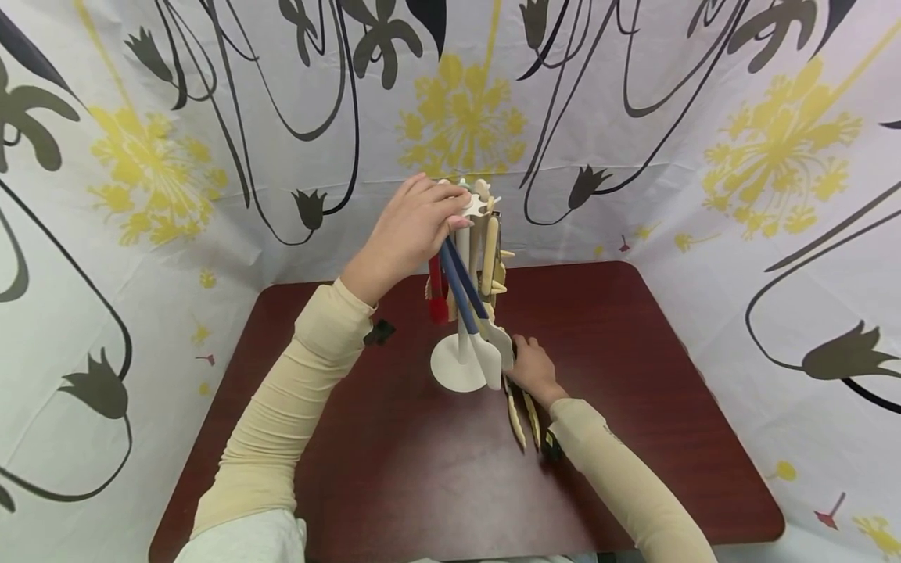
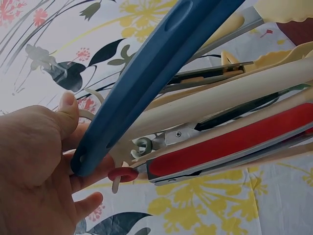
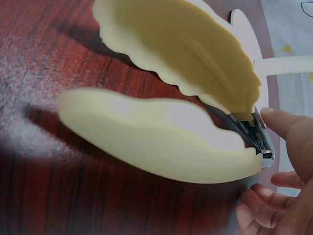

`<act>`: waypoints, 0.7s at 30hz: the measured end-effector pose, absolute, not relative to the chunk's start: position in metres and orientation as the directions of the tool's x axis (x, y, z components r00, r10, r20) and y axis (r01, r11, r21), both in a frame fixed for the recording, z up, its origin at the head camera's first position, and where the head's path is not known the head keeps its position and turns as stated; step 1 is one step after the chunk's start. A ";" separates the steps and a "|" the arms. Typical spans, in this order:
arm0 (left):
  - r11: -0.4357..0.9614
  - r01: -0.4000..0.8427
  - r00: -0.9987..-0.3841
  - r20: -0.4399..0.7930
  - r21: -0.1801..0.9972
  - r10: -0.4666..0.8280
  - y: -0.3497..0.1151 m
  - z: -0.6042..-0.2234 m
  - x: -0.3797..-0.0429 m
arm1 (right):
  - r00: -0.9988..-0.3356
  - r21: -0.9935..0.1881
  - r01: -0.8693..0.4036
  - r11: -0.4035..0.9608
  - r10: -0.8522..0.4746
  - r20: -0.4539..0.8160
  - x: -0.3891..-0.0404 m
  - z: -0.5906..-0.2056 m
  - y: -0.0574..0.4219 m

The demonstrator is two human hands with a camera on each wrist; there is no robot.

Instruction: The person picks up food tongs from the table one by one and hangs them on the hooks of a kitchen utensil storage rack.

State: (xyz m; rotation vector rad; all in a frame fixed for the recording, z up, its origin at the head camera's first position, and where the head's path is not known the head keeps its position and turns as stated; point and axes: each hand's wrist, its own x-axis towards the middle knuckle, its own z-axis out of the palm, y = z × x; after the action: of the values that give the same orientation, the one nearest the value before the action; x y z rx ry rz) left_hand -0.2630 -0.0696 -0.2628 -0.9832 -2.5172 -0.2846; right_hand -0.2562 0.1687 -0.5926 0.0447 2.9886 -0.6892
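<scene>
A white utensil stand [image 1: 459,363] on a round base stands on the table, hung with several kitchen tools. My left hand [image 1: 422,215] grips its top by the white hooks, fingers over the top. Close to those fingers hangs the blue handle [image 2: 142,83] of tongs with pale paddle ends [image 1: 486,356]. A red-handled tool [image 2: 234,139] hangs beside it. To the right of the base, my right hand [image 1: 533,369] holds cream-tipped tongs [image 3: 166,139] around their metal arms, low over the table. Their spread, scalloped tips point towards me; the handle end is hidden.
The dark red wooden table [image 1: 394,469] has rounded corners. A white patterned cloth [image 1: 633,195] hangs behind it and on both sides. Small dark wrist devices [image 1: 380,332] sit at both wrists. More cream-handled tools [image 1: 490,254] hang on the stand's right side.
</scene>
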 end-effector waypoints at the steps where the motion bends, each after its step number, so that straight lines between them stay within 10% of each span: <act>1: 0.730 0.683 -0.659 0.458 0.033 0.596 -0.069 -0.263 -0.263 | -0.997 -0.438 0.044 0.898 0.012 -0.076 -0.256 -0.593 0.169; 21: 0.771 0.636 -0.660 0.519 0.003 0.543 -0.059 -0.266 -0.263 | -1.000 -0.450 -0.020 0.893 -0.021 0.003 -0.252 -0.592 0.168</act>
State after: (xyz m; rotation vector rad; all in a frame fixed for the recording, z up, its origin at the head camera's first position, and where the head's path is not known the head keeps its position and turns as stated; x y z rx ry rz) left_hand -0.2630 -0.0590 -0.2660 -0.8839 -2.4636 -0.2512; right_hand -0.2520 0.1678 -0.5920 -0.0324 3.0543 -0.7269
